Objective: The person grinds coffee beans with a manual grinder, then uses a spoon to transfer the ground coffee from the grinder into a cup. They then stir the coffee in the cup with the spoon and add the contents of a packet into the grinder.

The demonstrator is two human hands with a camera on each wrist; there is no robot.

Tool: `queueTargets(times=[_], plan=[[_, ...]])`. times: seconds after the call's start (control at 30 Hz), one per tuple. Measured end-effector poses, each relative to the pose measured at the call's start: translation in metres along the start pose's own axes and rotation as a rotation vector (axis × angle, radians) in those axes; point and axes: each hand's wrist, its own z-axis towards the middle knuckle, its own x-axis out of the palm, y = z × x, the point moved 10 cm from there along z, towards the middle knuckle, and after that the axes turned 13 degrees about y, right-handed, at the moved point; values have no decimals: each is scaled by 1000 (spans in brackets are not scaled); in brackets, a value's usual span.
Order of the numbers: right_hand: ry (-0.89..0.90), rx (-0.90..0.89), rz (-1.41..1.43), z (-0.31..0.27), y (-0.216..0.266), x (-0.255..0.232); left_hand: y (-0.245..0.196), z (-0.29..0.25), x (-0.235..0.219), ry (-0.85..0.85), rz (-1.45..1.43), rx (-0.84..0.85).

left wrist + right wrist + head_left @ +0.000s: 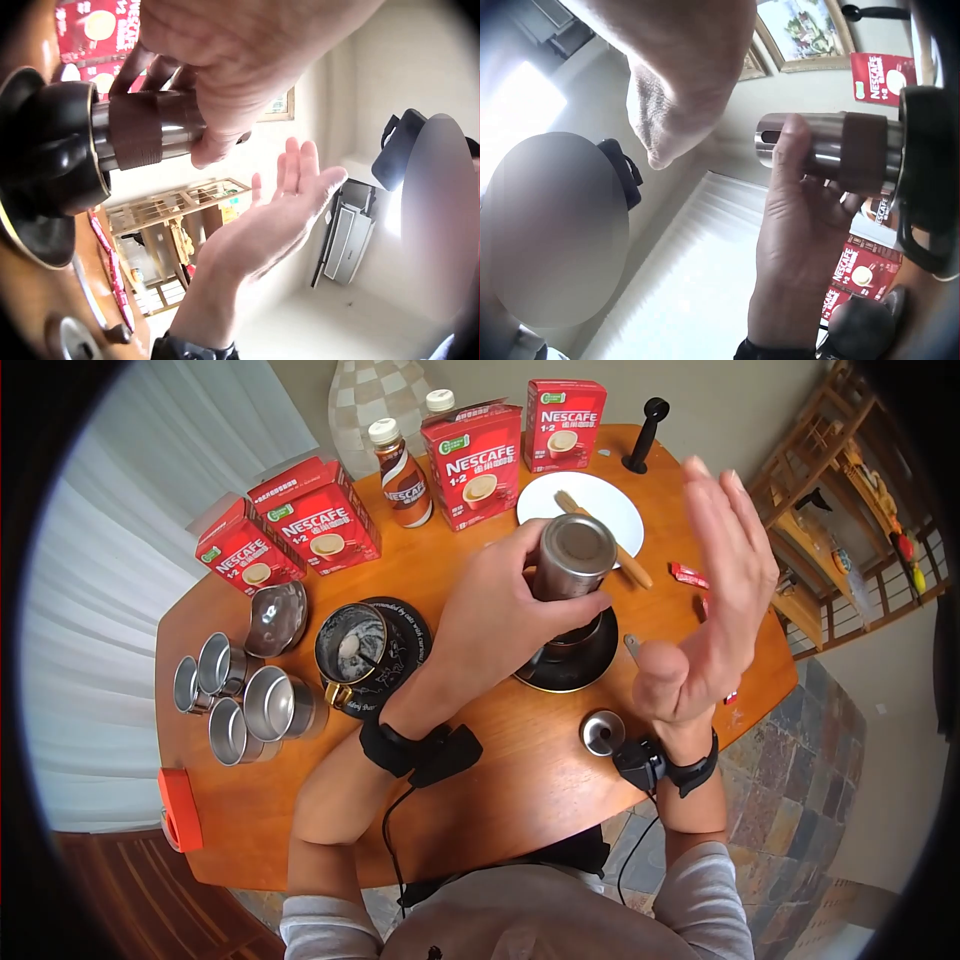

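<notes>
My left hand (490, 610) grips a steel cylinder with a brown band (826, 150), which looks like a hand coffee grinder without a crank. Fingers and thumb wrap its two sides. It stands upright with its lower end in the mouth of a black cup (67, 142). Beneath the cup is a black saucer with a thin gold rim (54, 251). My right hand (728, 595) is raised to the right of the cylinder, fingers extended, touching nothing. Below that hand a small round steel piece (602, 732) lies on the table.
Behind the cup, a white plate (540, 492) carries a wooden-handled brush (632, 568). Red Nescafe boxes (480, 470) and a coffee bottle (402, 485) stand at the back. Left of my hand is a gold-handled cup (350, 650); several steel cups (275, 705) stand beyond it.
</notes>
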Motion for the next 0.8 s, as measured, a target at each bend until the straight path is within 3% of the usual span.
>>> queueTargets(times=[0.03,0.1,0.13,0.2,0.3,0.37,0.47,0.5,0.53,0.57,0.63,0.7,0.77,0.8], plan=[[-2,13,3,0,2,-2,1,-2,-1,4,5,1],[267,33,-42,-5,-1,42,1,-1,-3,13,10,20],[179,28,-47,-3,0,27,7,0,0,24,-61,-49],[-27,31,16,0,2,-6,3,0,-1,7,-13,-22],[271,-3,-147,-4,8,36,7,0,-2,-4,-30,21],[153,17,-73,-5,3,21,13,1,-2,23,-58,-37],[-44,-14,9,-8,3,-4,8,0,-3,-1,-20,7],[57,-33,-19,-10,3,11,5,0,-3,-7,-17,31],[146,-40,-39,-10,3,26,12,-2,-5,28,56,-127],[242,8,-49,-10,4,42,9,-1,-3,19,45,-96],[-8,36,42,-8,-1,3,5,0,-1,-3,24,-39],[1,35,44,-8,0,3,0,-3,-2,-21,56,-33],[261,17,-68,-9,4,38,-1,-2,-4,2,97,-74],[237,14,-41,-12,2,41,5,-3,-3,23,31,-141]])
